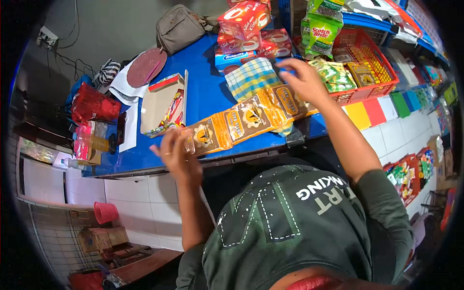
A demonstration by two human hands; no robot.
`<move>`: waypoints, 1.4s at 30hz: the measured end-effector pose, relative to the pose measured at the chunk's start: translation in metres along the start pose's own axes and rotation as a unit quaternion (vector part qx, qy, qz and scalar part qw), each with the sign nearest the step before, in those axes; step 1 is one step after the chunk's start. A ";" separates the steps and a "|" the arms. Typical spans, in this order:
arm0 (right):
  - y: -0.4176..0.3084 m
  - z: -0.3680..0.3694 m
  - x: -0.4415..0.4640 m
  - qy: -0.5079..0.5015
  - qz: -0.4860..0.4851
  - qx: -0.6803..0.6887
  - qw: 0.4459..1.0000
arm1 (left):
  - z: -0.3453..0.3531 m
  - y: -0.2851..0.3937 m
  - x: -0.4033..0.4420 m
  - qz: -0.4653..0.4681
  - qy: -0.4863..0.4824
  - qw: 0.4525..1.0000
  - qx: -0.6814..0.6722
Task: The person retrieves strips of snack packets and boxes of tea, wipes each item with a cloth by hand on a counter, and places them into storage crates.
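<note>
A joined strip of orange and brown packets [251,117] lies slantwise along the blue table's front edge. At the strip's left end is my left hand [180,157], fingers spread, with nothing visible gripped. My right hand [305,82] is above the strip's right part, its fingers closed round a small blue thing [288,71] too small to name. Under and behind the strip lies a checked cloth [251,77] in blue, yellow and white. An open carton [163,108] with red packets inside stands left of the strip.
Red tea boxes [244,21] are stacked at the back, beside a grey-brown bag [180,29]. A red basket [386,72] with packets stands at the right, near hanging sponge packs [321,31]. Bottles and a red plastic bag [96,104] are at the left.
</note>
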State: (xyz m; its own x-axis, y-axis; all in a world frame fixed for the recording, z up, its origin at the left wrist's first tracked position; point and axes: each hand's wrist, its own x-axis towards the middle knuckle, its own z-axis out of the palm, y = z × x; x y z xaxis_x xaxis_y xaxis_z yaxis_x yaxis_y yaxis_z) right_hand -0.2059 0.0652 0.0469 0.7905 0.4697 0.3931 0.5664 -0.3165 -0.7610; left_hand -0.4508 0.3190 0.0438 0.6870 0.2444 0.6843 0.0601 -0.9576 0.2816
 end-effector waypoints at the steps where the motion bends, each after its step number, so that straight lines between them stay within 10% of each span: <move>1: -0.006 0.018 0.013 -0.005 -0.028 -0.075 0.997 | 0.006 0.015 -0.001 -0.013 -0.052 0.993 -0.104; 6: -0.024 0.094 0.022 -0.130 -0.029 -0.352 0.927 | 0.056 0.067 -0.005 0.072 -0.260 0.957 -0.110; 11: 0.012 0.088 0.053 -0.198 -0.057 -0.215 0.955 | 0.078 0.052 -0.030 0.096 -0.281 0.951 -0.092; 15: -0.007 0.023 0.051 0.201 -0.142 0.171 0.954 | 0.074 0.051 -0.028 0.074 -0.287 0.945 -0.137; 21: -0.063 -0.106 -0.012 0.211 -0.204 0.294 0.910 | 0.068 0.054 -0.007 0.029 -0.327 0.935 -0.138; 28: -0.059 -0.022 -0.039 -0.004 -0.132 -0.237 0.962 | 0.122 0.077 0.021 0.031 -0.198 0.971 -0.129; 42: 0.018 0.045 -0.042 -0.032 -0.074 -0.363 0.928 | 0.139 0.081 0.022 0.077 -0.229 0.969 0.041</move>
State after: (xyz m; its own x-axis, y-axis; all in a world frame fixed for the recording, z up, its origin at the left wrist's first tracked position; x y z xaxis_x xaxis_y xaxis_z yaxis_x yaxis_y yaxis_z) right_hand -0.2392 0.0769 -0.0061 0.6891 0.5933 0.4162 0.6942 -0.7053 -0.1440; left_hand -0.3306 0.2257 -0.0116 0.9408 0.0217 0.3383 -0.0248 -0.9908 0.1327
